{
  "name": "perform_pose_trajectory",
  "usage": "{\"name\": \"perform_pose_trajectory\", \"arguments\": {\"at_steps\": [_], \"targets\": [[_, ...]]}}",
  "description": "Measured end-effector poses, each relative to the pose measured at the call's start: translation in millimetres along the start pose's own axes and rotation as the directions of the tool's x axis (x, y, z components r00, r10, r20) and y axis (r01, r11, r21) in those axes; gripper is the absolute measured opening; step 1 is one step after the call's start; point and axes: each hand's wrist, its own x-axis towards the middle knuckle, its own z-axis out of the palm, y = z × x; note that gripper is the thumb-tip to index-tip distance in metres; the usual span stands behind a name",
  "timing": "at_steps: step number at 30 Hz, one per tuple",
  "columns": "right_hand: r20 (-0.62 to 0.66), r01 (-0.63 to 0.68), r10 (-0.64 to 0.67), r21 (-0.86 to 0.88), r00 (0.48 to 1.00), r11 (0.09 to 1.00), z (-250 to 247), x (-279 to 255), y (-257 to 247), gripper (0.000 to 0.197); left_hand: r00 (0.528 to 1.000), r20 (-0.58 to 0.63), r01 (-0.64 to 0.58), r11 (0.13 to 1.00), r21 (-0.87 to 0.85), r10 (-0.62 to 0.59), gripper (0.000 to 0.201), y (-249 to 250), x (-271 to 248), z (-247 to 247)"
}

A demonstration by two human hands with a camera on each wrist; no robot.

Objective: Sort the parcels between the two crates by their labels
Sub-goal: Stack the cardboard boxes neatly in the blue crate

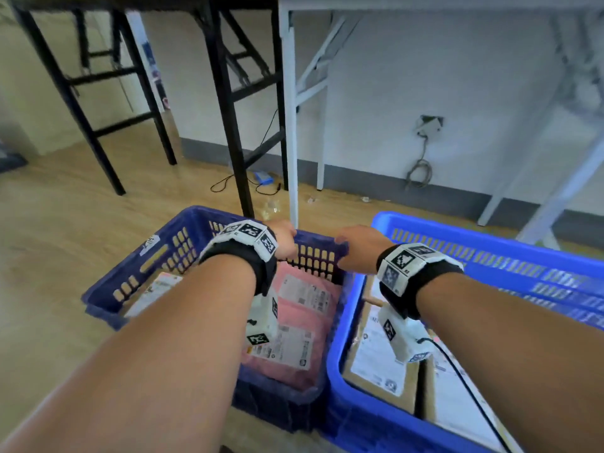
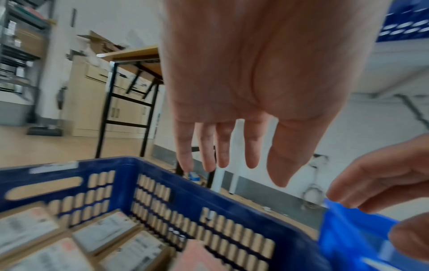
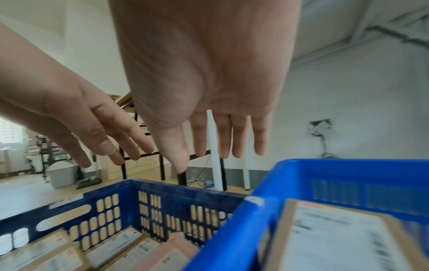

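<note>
- We are holding our left hand [image 1: 283, 238] and right hand [image 1: 358, 248] flat and empty over the dark blue crate's [image 1: 140, 273] far rim.
- The pink parcel [image 1: 305, 325] is lying inside that crate, below and behind our left hand, the nearer one.
- The bright blue crate [image 1: 490, 253], holding cardboard parcels [image 1: 379, 361], is touching its right side, both on wooden floor [image 1: 65, 204].

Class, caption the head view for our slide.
Both open hands, left and right, reach over the dark blue crate's far rim.
</note>
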Motion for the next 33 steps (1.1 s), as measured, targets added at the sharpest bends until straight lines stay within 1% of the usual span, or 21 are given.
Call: {"name": "perform_pose_trajectory", "arguments": {"at_steps": [3,6,8,11,13,15,17,20,23,25,28,31,33], "targets": [[-0.016,-0.108,0.108,0.011,0.994,0.994,-6,-29,40,0.041,0.997,0.015,-0.074,0.997,0.018,0.074,0.042,44,0,7],[-0.001,-0.186,0.186,0.027,0.983,0.982,-6,-56,76,0.047,0.989,0.038,-0.145,0.989,-0.001,0.145,0.033,85,-5,17],[0.016,-0.234,0.234,0.037,0.972,0.972,-4,-72,98,0.048,0.982,0.053,-0.178,0.983,-0.038,0.180,0.037,107,-8,26],[0.039,-0.296,0.295,0.029,0.955,0.955,0,-92,122,0.042,0.971,0.109,-0.211,0.977,-0.043,0.215,0.044,132,-10,41],[0.083,-0.318,0.317,-0.002,0.945,0.948,6,-102,134,0.040,0.968,0.113,-0.223,0.974,-0.025,0.224,0.051,140,-3,55],[0.133,-0.344,0.343,-0.019,0.930,0.939,15,-109,145,0.042,0.967,0.129,-0.215,0.976,-0.041,0.218,0.057,147,1,69],[0.188,-0.360,0.357,-0.023,0.915,0.933,25,-115,156,0.046,0.959,0.154,-0.234,0.971,-0.043,0.238,0.054,155,3,81],[0.290,-0.376,0.369,-0.034,0.883,0.926,39,-125,168,0.052,0.935,0.184,-0.300,0.953,-0.050,0.304,0.041,173,5,93],[0.386,-0.356,0.361,-0.087,0.849,0.930,47,-134,173,0.058,0.917,0.217,-0.322,0.942,-0.095,0.335,0.043,187,7,101],[0.439,-0.360,0.359,-0.085,0.824,0.929,50,-138,174,0.061,0.906,0.237,-0.337,0.936,-0.100,0.351,0.044,193,9,108],[0.452,-0.359,0.354,-0.079,0.819,0.930,49,-142,177,0.067,0.890,0.266,-0.372,0.927,-0.042,0.369,0.041,201,9,116],[0.460,-0.383,0.351,-0.025,0.815,0.923,45,-145,177,0.071,0.869,0.317,-0.399,0.917,-0.008,0.381,0.039,209,3,120],[0.469,-0.371,0.340,-0.028,0.815,0.928,41,-148,176,0.067,0.856,0.345,-0.406,0.914,-0.014,0.385,0.040,211,1,121]]}}
